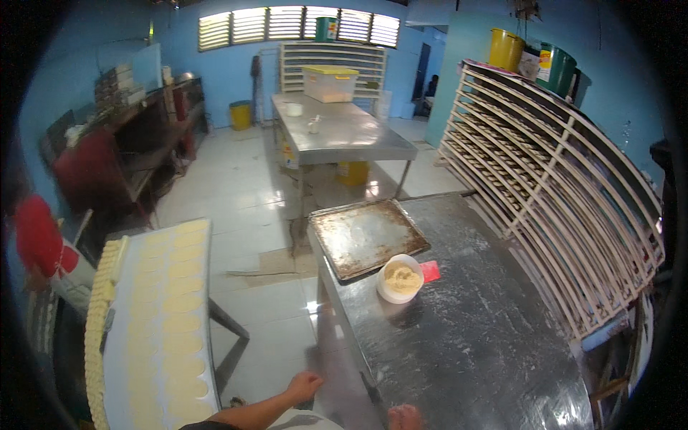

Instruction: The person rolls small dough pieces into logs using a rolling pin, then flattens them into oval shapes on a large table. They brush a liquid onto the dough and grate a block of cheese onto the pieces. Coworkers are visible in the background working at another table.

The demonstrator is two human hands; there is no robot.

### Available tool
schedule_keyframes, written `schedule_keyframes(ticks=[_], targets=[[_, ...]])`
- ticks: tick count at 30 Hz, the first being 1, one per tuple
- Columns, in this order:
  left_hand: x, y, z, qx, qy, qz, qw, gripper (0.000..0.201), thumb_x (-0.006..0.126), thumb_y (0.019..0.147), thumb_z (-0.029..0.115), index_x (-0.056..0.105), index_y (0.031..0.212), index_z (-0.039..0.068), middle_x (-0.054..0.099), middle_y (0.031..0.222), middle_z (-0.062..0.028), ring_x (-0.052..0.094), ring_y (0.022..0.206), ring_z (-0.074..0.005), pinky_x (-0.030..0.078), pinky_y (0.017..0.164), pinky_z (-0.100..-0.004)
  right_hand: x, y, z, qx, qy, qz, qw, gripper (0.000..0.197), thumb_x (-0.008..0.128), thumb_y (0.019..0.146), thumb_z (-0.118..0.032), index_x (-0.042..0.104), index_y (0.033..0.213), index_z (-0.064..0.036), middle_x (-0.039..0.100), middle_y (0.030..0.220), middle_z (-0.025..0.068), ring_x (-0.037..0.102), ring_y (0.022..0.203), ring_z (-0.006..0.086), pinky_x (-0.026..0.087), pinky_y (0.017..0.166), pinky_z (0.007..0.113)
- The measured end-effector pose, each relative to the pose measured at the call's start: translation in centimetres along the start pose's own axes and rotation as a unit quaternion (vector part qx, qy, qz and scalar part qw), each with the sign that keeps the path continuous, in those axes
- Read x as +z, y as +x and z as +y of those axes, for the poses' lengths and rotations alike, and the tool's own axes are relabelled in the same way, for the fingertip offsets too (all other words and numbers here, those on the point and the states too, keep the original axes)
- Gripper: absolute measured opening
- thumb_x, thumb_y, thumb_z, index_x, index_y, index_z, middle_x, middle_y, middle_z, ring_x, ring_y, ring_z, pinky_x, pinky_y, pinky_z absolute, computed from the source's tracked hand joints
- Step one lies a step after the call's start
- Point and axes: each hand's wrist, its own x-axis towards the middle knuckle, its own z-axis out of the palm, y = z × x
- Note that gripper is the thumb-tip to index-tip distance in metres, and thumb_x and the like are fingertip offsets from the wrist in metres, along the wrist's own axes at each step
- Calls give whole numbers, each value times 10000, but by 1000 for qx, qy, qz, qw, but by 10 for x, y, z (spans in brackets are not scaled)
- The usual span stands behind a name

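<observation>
My left hand [306, 385] hangs over the floor beside the metal worktable, its fingers curled in and nothing visible in them. At the lower edge, my right hand [405, 417] is close to the worktable's near side; it is partly cut off and its fingers are not clear. The steel worktable [473, 315] is streaked with pale flour. On it stands a white tub [400, 279] of pale yellowish powder or crumbs, with a red piece [430, 271] beside it. Behind the tub lies a worn baking tray [369, 233], its surface stained brown.
Left, a pale board [154, 308] carries flat dough pieces in rows, with rolled dough [100, 308] along one edge. A slatted rack [552, 172] borders the right side. Farther off stands another steel table [344, 132] with a lidded bin [330, 84]. A red-and-white shape [46, 236] appears far left.
</observation>
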Motion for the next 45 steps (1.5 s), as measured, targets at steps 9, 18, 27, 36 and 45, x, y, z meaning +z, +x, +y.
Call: schedule_keyframes(ticks=[9, 18, 27, 36, 45], targets=[[2, -105, -98, -48, 44, 155, 986, 471, 699, 878, 357, 679, 1216, 30, 736, 1053, -169, 696, 982, -298, 532, 919, -395, 25, 41, -30, -54, 218, -109, 968, 240, 660, 921, -224, 717, 1065, -40, 671, 1072, 168, 629, 1061, 326, 505, 925, 398], [-65, -114, -108, -98, -70, 48, 992, 423, 734, 907, 335, 697, 1194, 27, 764, 918, -104, 699, 878, -157, 537, 827, -318, 129, 110, -80, -62, 152, -266, 950, 407, 774, 829, -182, 714, 1220, -90, 698, 1175, 127, 649, 1097, 276, 495, 967, 375], [-209, -89, -122, -95, -247, 109, 958, 435, 671, 965, 374, 676, 1207, 12, 748, 916, -68, 684, 917, -173, 515, 875, -304, 272, 152, -108, -102, 2, -343, 934, 534, 713, 902, -404, 634, 1350, -126, 615, 1371, 151, 571, 1258, 326, 436, 1075, 435], [-245, -107, -166, 35, -441, 176, 879, 404, 637, 988, 197, 568, 1334, -2, 683, 1158, -123, 664, 1016, -207, 543, 902, -354, 296, 275, -74, -177, -231, -698, 655, 556, 593, 963, -457, 583, 1386, -96, 508, 1475, 197, 513, 1328, 348, 405, 1106, 441], [-258, -94, -156, 17, -478, 340, 810, 401, 616, 983, 149, 556, 1360, 27, 680, 1161, -102, 659, 985, -203, 541, 869, -344, 497, 311, -242, -496, -251, -759, 339, 749, 647, 921, -566, 473, 1490, -111, 464, 1527, 170, 474, 1368, 352, 377, 1137, 444]])
